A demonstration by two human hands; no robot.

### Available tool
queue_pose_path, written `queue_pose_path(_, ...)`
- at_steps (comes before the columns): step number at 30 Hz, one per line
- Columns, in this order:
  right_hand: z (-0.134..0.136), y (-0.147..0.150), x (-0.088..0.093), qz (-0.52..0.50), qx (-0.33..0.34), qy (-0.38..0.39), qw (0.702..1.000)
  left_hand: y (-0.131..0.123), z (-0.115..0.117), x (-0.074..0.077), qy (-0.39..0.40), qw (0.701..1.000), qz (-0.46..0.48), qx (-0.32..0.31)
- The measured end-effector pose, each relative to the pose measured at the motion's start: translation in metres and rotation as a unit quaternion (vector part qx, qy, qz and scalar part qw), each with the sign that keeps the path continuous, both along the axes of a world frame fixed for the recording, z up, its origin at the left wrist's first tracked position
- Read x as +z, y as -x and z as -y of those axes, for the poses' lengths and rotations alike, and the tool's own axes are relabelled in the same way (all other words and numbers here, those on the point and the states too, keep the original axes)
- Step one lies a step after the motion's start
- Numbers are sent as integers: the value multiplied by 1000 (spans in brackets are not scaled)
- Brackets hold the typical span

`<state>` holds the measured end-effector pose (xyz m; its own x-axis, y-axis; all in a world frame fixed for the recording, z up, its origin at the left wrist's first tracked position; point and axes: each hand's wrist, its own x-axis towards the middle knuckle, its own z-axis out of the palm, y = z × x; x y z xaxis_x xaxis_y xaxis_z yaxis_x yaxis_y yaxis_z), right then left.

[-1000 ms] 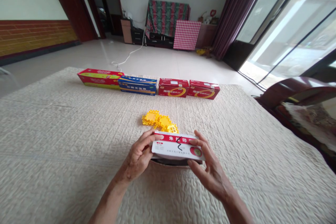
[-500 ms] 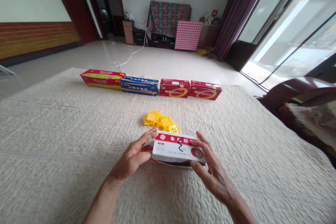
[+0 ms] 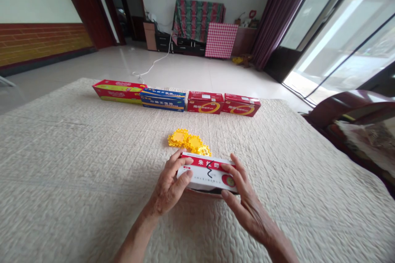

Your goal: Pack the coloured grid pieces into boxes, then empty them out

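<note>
White rectangular cardboard box with a red band and a black pen squiggle (image 3: 202,171): it lies directly between the two hands, low in the middle of the view, above the cream quilted cloth (image 3: 123,144). Its long axis runs crosswise from the left hand (image 3: 169,183) to the right hand (image 3: 247,193), dipping slightly toward the right, with the printed face tipped up toward the wearer. Neither hand is nearer; each is at one end. The left grip is closed about the left end, thumb on the printed face and fingers over the far edge. The right grip is spread a little wider, fingers over the right end and thumb at the lower near edge.

Beneath that near edge show a dark strip and a curved brownish rim; whether this is the box's own opening or something under it, I cannot tell. No contents can be seen.

Just beyond the far edge lie flat yellow plastic interlocking pieces (image 3: 194,143), partly overlapping. Farther off, in a crosswise row, stand a long red and lime carton (image 3: 119,91), a blue carton (image 3: 162,102) and two red cartons (image 3: 205,103), what they hold hidden.
</note>
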<state>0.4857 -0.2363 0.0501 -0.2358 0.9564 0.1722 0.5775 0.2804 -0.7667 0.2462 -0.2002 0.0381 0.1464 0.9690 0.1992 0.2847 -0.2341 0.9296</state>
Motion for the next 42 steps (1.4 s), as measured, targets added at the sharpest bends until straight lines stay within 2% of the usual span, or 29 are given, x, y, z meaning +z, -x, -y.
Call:
queue_pose_path(4,0,3,0,-22,-31,4,999,-9,0,-4,-31,999,-15,41)
queue_pose_path(7,-1,6,0,-31,-48,0,998,-9,-1,-7,-43,998,-21,46)
queue_pose_path(12,-2,9,-1,-14,-44,-1,999,-10,-1,-16,-49,997,-1,51)
queue_pose_path(16,0,7,2,15,-29,-16,999,-12,-1,-17,-40,997,16,56)
queue_pose_path(22,3,-6,10,90,31,-38,995,-16,-1,-19,-18,998,26,47)
queue_pose_path(27,10,-21,14,68,27,-41,997,-21,1,-15,7,998,54,34)
queue_pose_path(30,22,-46,18,45,25,-42,998,-22,4,-9,36,993,100,50)
queue_pose_path(32,28,-72,20,19,-14,-30,999,-23,5,-6,54,990,116,67)
queue_pose_path(35,25,-120,19,-14,-147,-29,989,-25,4,-7,61,988,116,87)
queue_pose_path(39,-2,-189,11,59,-369,-34,927,-23,0,-13,72,985,95,122)
queue_pose_path(42,-25,-231,1,144,-443,-65,883,-16,-4,-17,71,984,62,151)
